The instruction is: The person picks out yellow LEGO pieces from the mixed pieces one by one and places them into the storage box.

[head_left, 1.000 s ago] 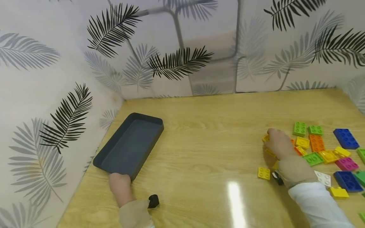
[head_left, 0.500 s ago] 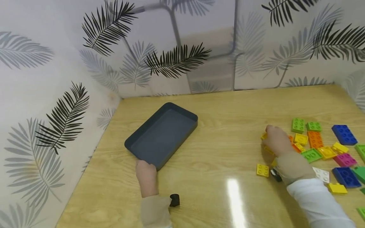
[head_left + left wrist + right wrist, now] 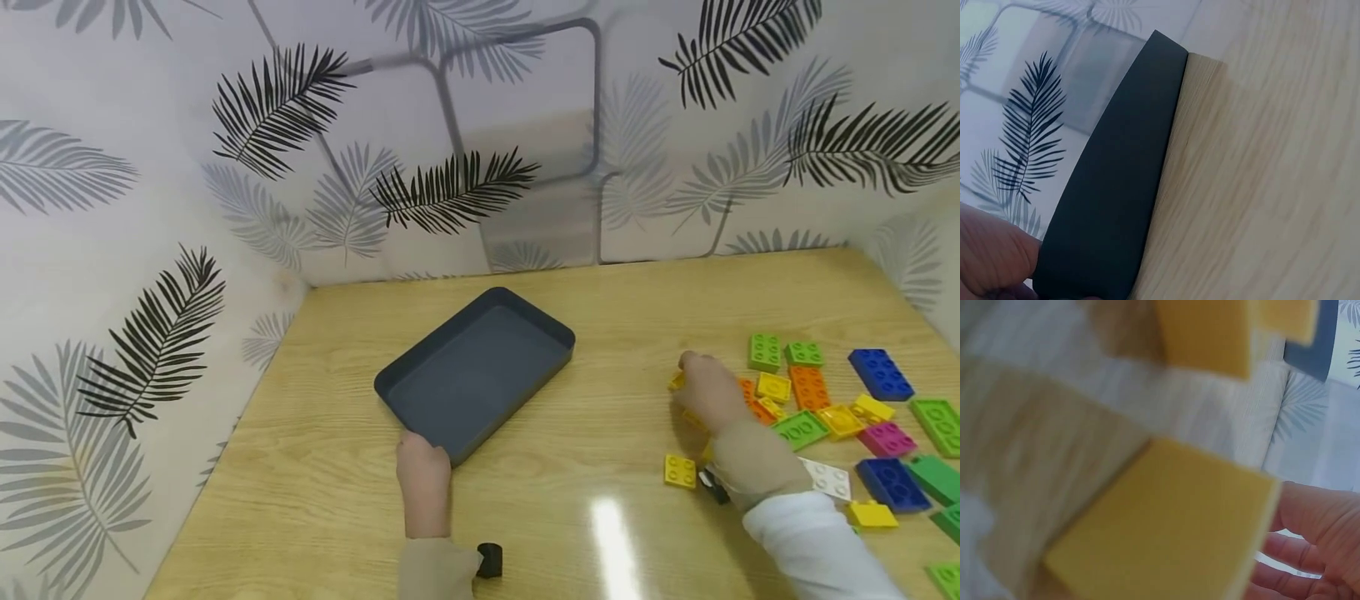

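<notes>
A shallow dark grey tray [image 3: 480, 375] lies at an angle on the table, with nothing inside it. My left hand [image 3: 423, 475] grips its near corner; the left wrist view shows the fingers at the end of the tray's long wall [image 3: 1110, 181]. Over on the right, my right hand [image 3: 711, 392] is bent down among the bricks, fingers curled at a yellow brick [image 3: 677, 381] that peeks out beside the fingertips. In the right wrist view another yellow brick [image 3: 1172, 525] looms close and covers part of the fingers [image 3: 1310, 509].
A yellow four-stud brick [image 3: 679, 472] lies just in front of the right hand. Orange [image 3: 810, 388], green, pink, white and blue bricks [image 3: 881, 374] spread over the table's right side. A leaf-patterned covering [image 3: 540, 208] rises behind the table and along its left.
My left hand has slid the tray rightward across the table, closer to the bricks. The right hand stays at the yellow bricks. The head view has shifted slightly.
</notes>
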Demonstrator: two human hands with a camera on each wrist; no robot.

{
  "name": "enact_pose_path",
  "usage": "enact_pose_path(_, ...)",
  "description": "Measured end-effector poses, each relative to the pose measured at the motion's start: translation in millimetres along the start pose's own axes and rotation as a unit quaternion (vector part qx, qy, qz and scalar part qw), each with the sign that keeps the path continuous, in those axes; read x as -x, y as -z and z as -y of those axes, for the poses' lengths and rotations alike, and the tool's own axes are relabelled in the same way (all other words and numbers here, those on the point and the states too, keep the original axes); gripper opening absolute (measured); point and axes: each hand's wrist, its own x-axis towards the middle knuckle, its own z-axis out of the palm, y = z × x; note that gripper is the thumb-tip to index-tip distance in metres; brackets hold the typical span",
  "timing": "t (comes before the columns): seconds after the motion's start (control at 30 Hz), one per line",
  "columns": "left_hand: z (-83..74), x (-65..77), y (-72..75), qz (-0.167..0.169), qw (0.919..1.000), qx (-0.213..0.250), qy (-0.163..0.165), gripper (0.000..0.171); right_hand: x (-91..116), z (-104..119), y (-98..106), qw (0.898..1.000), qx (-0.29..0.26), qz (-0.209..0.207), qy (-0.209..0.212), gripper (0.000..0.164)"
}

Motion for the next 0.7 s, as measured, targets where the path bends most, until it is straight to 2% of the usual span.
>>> enact_pose_path(0.2,-8.8,7.7,-8.6,-0.007,0.9997,0.014,-0.020,0.048,1,15,-2,0.999,-0.007,-0.045,0.029,0.035)
enact_pose_path(0.37,-13.9,10.7,-10.7,0.003,0.9997,0.016,-0.020,0.050,-1,39,2,0.995,-0.008,-0.084,0.061,0.034)
enact_pose_path(0.53,-14.9,13.0,-12.3,0.012,0.9995,0.025,-0.017,0.054,-9,67,2,0.993,-0.004,-0.085,0.077,0.037)
enact_pose_path(0.7,-11.3,10.4,-18.4,0.005,0.9996,0.011,-0.025,0.055,-15,90,-4,0.991,-0.006,-0.086,0.098,0.036)
